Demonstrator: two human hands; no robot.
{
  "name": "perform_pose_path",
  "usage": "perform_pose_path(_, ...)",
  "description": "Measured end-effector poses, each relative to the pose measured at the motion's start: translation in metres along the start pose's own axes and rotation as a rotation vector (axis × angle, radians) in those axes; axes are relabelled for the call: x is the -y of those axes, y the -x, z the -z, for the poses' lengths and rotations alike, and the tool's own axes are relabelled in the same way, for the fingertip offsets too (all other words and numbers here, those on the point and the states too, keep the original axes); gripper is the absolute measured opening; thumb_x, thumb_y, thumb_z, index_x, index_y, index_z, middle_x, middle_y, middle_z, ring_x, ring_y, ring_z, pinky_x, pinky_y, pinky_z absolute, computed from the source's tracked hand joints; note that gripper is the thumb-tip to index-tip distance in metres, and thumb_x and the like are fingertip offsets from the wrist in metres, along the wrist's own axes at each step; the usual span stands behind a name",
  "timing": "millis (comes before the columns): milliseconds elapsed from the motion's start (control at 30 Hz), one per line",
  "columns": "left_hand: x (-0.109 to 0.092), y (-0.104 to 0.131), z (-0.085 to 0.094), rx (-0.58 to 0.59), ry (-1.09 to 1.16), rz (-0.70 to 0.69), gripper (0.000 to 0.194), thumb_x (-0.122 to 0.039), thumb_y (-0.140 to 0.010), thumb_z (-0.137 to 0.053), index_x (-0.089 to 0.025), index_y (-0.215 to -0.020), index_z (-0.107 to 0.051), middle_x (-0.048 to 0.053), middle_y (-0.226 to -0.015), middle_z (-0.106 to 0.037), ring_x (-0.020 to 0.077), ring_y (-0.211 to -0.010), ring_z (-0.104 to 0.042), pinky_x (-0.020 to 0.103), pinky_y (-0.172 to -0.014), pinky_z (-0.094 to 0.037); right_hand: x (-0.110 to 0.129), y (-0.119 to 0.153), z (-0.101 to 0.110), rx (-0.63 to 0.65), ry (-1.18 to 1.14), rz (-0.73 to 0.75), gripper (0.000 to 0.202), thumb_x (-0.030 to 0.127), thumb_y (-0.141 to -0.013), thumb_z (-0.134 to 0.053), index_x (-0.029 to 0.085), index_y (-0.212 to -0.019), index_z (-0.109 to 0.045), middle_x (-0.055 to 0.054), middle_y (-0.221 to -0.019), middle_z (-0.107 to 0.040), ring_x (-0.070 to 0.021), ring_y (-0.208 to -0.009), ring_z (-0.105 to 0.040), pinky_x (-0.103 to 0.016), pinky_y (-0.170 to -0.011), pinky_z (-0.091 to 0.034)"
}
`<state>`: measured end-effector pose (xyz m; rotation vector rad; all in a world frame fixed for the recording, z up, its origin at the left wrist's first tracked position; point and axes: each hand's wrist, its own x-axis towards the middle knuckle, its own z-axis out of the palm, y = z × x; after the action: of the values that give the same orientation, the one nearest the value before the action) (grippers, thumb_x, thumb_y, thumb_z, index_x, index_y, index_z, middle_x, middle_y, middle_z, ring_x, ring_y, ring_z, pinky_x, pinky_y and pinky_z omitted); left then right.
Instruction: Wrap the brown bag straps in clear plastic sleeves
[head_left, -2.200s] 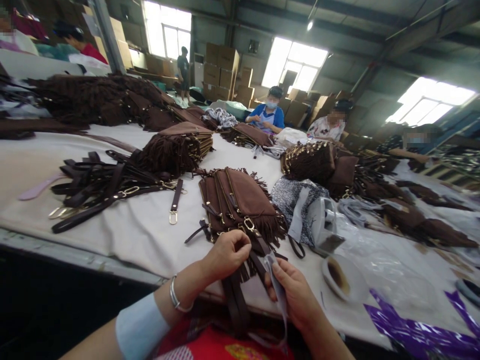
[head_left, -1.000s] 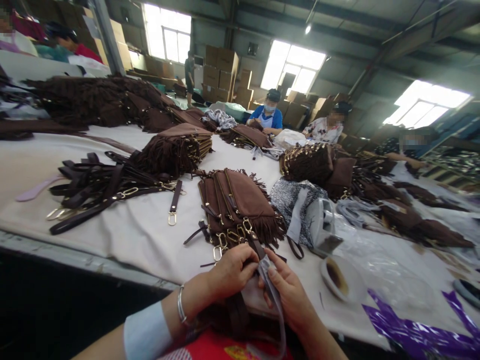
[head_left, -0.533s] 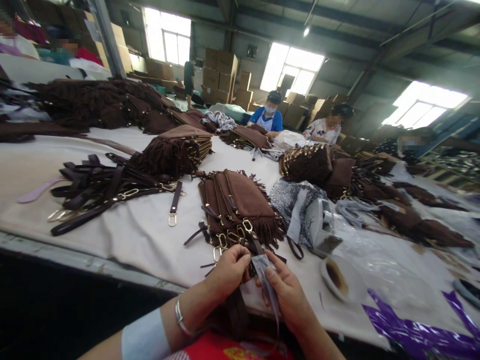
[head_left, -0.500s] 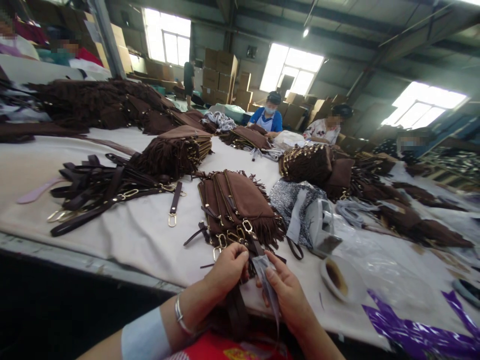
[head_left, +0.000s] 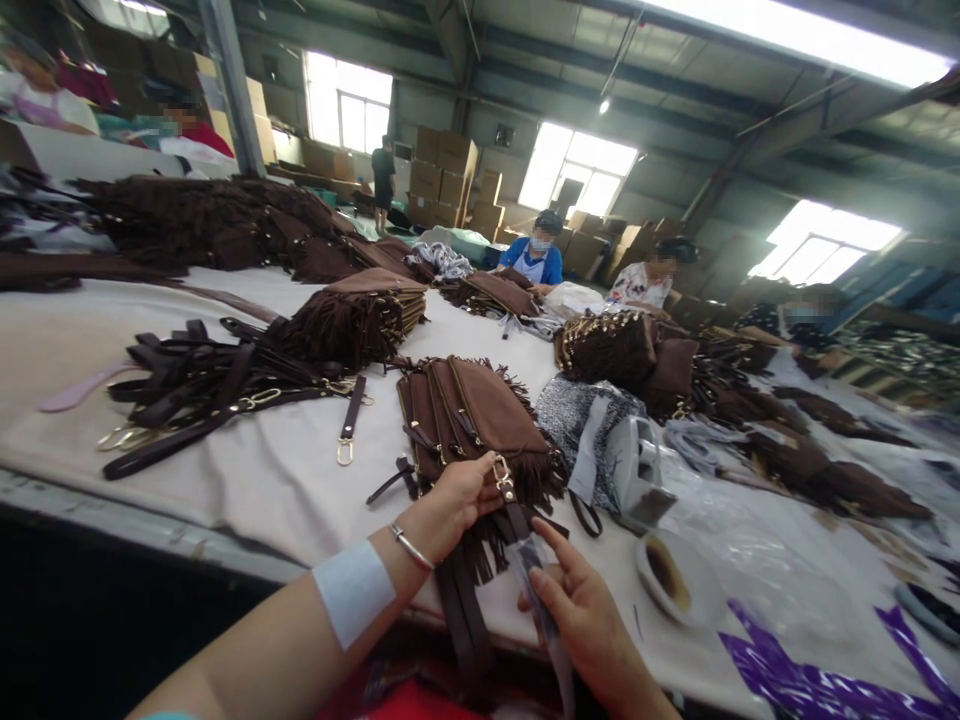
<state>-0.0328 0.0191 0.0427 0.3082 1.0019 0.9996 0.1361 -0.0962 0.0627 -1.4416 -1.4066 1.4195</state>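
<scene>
A stack of brown fringed suede bags [head_left: 480, 415] lies in front of me on the white-covered table [head_left: 285, 480]. My left hand [head_left: 454, 500] rests on the near end of the stack and pinches a gold clasp [head_left: 501, 478] with its dark brown strap [head_left: 465, 610], which hangs over the table edge. Just right of the strap, my right hand [head_left: 581, 605] holds a thin clear plastic strip [head_left: 544, 610].
A heap of dark straps with gold clips [head_left: 202, 385] lies to the left, more fringed bags [head_left: 352, 315] behind it. A tape roll [head_left: 667, 575], a white device [head_left: 637, 465] and plastic film [head_left: 750, 560] sit right. Other people [head_left: 536, 262] work at the far side.
My left hand has reached forward onto the bag stack and taken the clasp. My right hand stays low with the plastic strip. The view has tilted a little.
</scene>
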Motion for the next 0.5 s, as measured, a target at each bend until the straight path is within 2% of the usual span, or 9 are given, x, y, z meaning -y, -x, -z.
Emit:
perform_pose_path(100,0.002,0.005,0.005,0.013,0.051,-0.049,0.015,-0.030,-0.083,-0.064,-0.015,-0.081,-0.061,0.001,-0.075,-0.067,0.0115,-0.062,-0.063,0.026,-0.064,-0.050,-0.004,0.007,0.003,0.032,0.002,-0.023,0.077,0.052,-0.084,-0.059,0.016,-0.146,-0.029,-0.001,-0.065,-0.067,-0.0122,-0.046,-0.051,-0.024,-0.045,-0.043)
perform_pose_path(233,-0.002,0.017,0.010,-0.011,-0.046,-0.157,0.017,-0.029,-0.077,-0.072,-0.015,-0.078,-0.062,0.003,-0.073,-0.067,0.0120,-0.062,-0.063,0.026,-0.063,-0.050,-0.012,0.005,0.001,0.020,0.078,-0.020,0.073,0.051,-0.086,-0.054,0.016,-0.146,-0.030,-0.002,-0.069,-0.069,-0.0141,-0.048,-0.053,-0.026,-0.046,-0.043)
perform_pose_path(367,-0.003,0.024,0.008,-0.055,-0.141,-0.203,0.018,-0.029,-0.077,-0.071,-0.013,-0.078,-0.064,0.006,-0.074,-0.069,0.0128,-0.063,-0.064,0.025,-0.061,-0.049,-0.012,-0.016,-0.002,-0.075,0.186,0.063,0.067,0.049,-0.087,-0.053,0.015,-0.143,-0.038,-0.003,-0.072,-0.069,-0.0167,-0.052,-0.057,-0.028,-0.048,-0.045)
perform_pose_path(500,-0.003,0.026,0.004,-0.059,-0.190,-0.242,0.018,-0.031,-0.076,-0.070,-0.013,-0.078,-0.065,0.007,-0.074,-0.069,0.0140,-0.065,-0.065,0.025,-0.061,-0.048,-0.003,-0.040,-0.006,-0.153,0.246,0.140,0.064,0.049,-0.088,-0.052,0.012,-0.139,-0.045,-0.003,-0.066,-0.067,-0.0220,-0.057,-0.063,-0.034,-0.058,-0.051)
